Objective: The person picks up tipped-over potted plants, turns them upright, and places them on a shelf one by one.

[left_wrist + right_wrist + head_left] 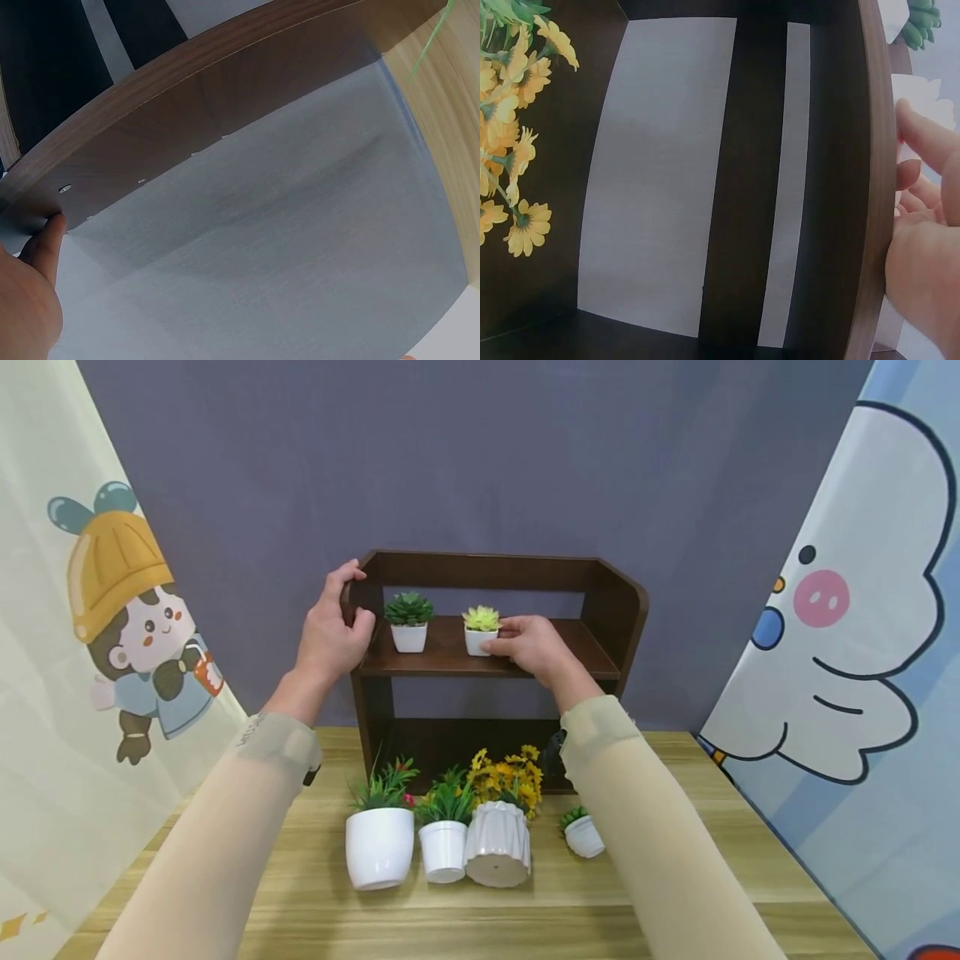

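A dark brown wooden shelf [487,670] stands on the table, and my left hand [333,631] grips the upper part of its left side panel [225,97]. On the upper board, my right hand [534,647] pinches a yellow-green potted succulent [481,631] in a small white square pot, thumb at the front and fingers at the right side. In the right wrist view the hand [926,217] shows beyond the board's edge, with that pot overexposed. To its left on the same board stands a dark green potted succulent [409,623], upright in a similar white pot.
Before the shelf are a large white pot with red-tipped leaves [379,848], a smaller white pot of green leaves [443,850] and a fluted pot [498,845] with yellow flowers [510,778]. A small potted succulent [584,835] lies tilted beside my right forearm. A grey backdrop [480,460] hangs behind.
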{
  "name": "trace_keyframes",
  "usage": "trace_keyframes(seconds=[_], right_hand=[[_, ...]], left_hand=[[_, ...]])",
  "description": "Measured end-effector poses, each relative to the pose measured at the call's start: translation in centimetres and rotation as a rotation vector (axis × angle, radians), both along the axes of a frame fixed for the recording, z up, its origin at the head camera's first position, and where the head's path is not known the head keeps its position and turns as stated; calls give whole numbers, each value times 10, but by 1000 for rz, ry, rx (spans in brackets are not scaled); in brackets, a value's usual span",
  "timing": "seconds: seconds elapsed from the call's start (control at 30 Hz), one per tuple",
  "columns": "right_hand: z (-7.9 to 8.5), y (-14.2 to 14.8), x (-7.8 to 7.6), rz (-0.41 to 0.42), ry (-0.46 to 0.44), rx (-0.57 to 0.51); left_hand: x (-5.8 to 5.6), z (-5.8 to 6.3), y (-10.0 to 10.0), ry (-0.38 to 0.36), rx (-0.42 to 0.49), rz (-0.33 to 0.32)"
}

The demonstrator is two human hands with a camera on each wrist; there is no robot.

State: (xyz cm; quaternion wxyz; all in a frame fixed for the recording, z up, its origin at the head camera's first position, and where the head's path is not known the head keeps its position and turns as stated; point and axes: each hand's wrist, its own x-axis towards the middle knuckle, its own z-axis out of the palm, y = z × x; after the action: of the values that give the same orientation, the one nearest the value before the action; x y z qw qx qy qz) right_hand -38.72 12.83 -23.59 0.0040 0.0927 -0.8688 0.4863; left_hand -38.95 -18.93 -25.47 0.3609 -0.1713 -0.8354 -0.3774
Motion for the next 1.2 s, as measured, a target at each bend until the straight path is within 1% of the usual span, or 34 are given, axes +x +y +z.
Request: trace_keyframes(seconds=[0.2, 0.37, 0.6, 0.83, 1.2], right_hand=[[0, -1, -1, 1, -2, -14], [0, -2, 0, -2, -2, -10], [-1, -6, 2, -35, 15, 3], [-2, -9, 3, -52, 28, 15], [-2, -7, 3, -54, 28, 17]], left_hand=[[0, 1, -1, 10, 4, 0], [-1, 0, -1, 3, -4, 1], [1, 0, -1, 0, 9, -1], [4, 0, -2, -13, 10, 0], [2, -1, -1, -5, 1, -6]])
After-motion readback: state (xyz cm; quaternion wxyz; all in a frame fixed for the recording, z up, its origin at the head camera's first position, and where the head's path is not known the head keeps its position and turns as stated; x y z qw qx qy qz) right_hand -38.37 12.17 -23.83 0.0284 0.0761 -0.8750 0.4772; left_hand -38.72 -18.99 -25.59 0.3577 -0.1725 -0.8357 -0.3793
